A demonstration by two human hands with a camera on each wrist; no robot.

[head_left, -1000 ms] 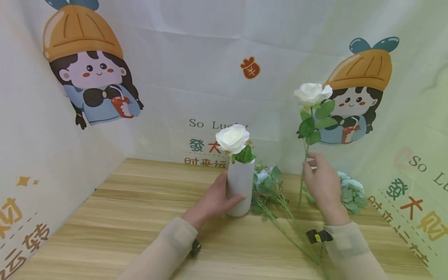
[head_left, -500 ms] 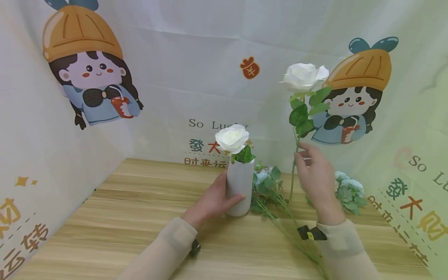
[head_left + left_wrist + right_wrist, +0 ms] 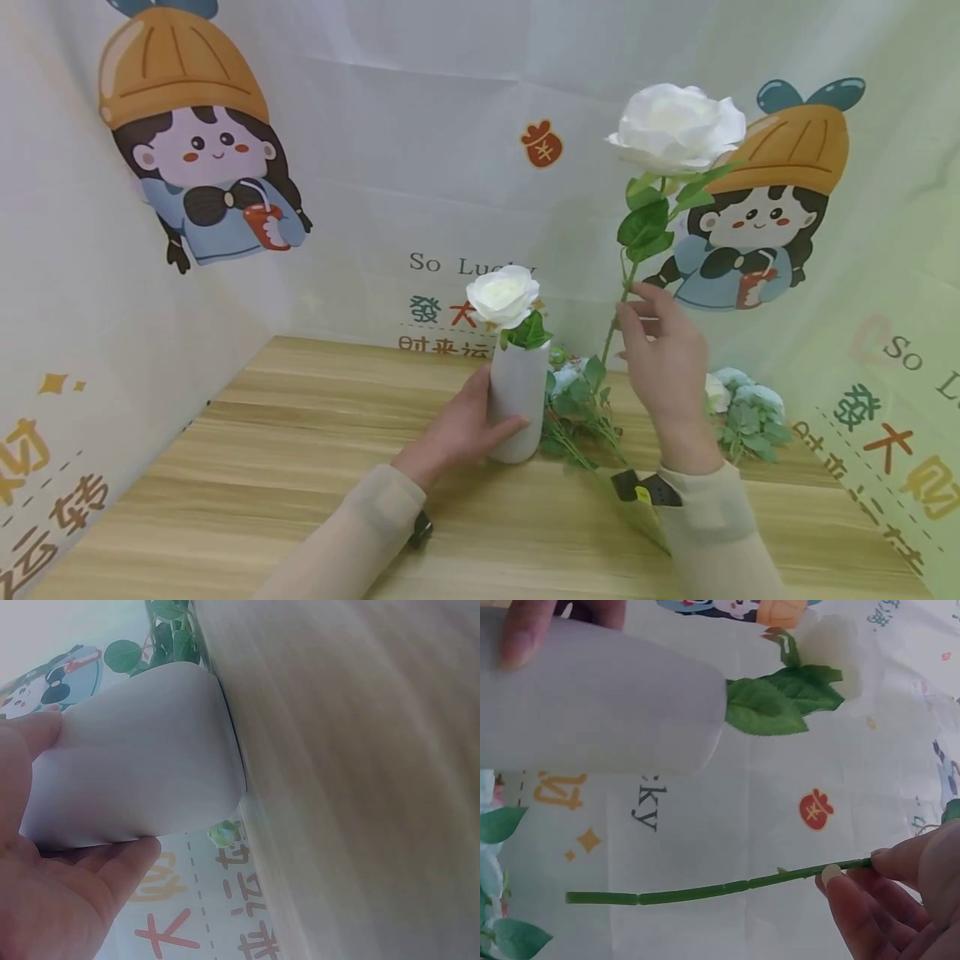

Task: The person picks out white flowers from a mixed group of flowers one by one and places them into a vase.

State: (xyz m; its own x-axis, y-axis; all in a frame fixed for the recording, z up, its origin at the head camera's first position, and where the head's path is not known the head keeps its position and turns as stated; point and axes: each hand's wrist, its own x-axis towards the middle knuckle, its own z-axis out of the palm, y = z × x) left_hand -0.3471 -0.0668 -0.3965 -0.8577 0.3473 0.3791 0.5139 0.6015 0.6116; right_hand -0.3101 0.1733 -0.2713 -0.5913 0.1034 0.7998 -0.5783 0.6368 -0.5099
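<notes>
A white vase stands upright on the table, one white rose with green leaves in its mouth. My left hand grips the vase around its lower body, thumb in front; the left wrist view shows fingers on both sides of the vase. To the right, my right hand pinches the stem of a second white rose between thumb and fingers. This rose is held up, bloom high and stem slanting down to the left. In the right wrist view its bare stem end points free, apart from the vase.
Pale blue flowers with green leaves lie just right of the vase, their stems running toward the front. Another bunch of pale blue flowers lies behind the right wrist. A printed cloth hangs behind the wooden table.
My right hand has raised the second rose and moved slightly left, and its stem now slants more. My left hand stays on the vase.
</notes>
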